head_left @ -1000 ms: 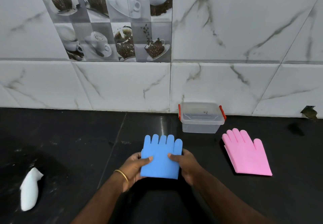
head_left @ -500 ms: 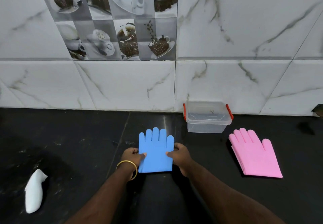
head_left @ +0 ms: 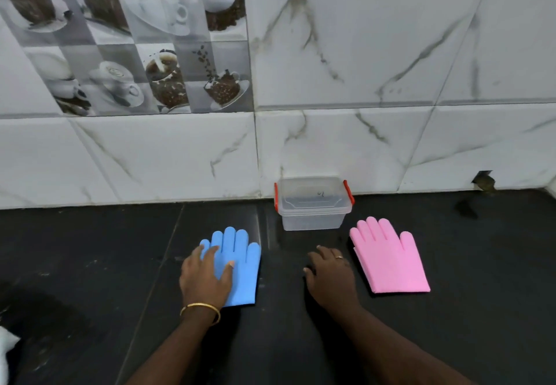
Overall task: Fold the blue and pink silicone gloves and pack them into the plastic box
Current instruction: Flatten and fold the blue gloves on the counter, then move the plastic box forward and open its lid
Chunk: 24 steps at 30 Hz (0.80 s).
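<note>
Fingers of the left hand (head_left: pixel 206 276) are spread and laid flat on the blue glove (head_left: pixel 237 264), which is pressed against the black counter (head_left: pixel 90 264). Nothing is held by the right hand (head_left: pixel 329 275); it is rested loosely open on the counter, with the pink glove (head_left: pixel 391 258) just beside it to its right. Beyond both hands, against the wall, the lidded plastic box (head_left: pixel 313 204) is seen.

No readable text anywhere. Only a small dark scribble on the lid of the plastic box (head_left: pixel 313 202), toward its back right corner; too small & blurred to make out. Coffee-cup tile (head_left: pixel 144 53) up-left of box: pics only, no lettering.
</note>
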Tool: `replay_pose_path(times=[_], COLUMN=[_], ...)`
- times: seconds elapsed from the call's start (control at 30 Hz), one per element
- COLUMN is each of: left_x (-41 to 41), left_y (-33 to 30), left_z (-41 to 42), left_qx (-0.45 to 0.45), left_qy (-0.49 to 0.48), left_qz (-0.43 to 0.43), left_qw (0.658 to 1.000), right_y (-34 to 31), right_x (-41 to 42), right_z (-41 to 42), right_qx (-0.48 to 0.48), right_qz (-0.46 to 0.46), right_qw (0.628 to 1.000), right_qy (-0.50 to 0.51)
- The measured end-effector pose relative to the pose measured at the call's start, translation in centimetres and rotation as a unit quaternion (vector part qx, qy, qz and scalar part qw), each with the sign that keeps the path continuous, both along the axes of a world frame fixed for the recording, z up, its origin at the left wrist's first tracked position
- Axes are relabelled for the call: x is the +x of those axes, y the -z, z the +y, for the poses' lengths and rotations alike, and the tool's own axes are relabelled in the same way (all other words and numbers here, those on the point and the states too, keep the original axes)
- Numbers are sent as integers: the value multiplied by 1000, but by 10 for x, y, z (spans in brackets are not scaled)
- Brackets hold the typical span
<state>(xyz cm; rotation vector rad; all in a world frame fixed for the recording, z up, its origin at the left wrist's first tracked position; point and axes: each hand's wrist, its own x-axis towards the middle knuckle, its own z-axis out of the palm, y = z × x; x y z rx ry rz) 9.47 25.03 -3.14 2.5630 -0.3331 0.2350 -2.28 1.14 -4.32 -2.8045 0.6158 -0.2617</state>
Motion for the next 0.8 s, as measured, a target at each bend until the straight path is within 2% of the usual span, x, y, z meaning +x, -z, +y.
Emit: replay_pose_path(times=[0.07, 0.13, 0.23, 0.33, 0.63, 0.73, 0.8], left_x=[-14, -20, -19, -21, -19, -21, -14], left_y=[-2, 4, 20, 23, 22, 18, 6], left_z=[-27, -50, -67, -73, -83, -92, -102], left_qx=[103, 199, 268, 295, 299, 240, 144], left_qy=[111, 172, 168, 144, 113, 81, 72], left_qz=[-43, 4, 83, 113, 148, 121, 57], left_qw=[988, 965, 945, 938, 936, 960, 985], right_y=[-1, 1, 10, 20, 35, 22, 4], right_x=[-12, -23, -37, -45, -43, -40, -32], right_z=[-37, -75, -112, -122, -126, -119, -118], right_qx=[-64, -104, -106, -36, 19, 18, 45], right_qz=[47, 88, 119, 105, 101, 64, -41], right_qw=[997, 991, 987, 993, 992, 993, 991], right_qy=[-1, -12, -6, 26, 73, 100, 117])
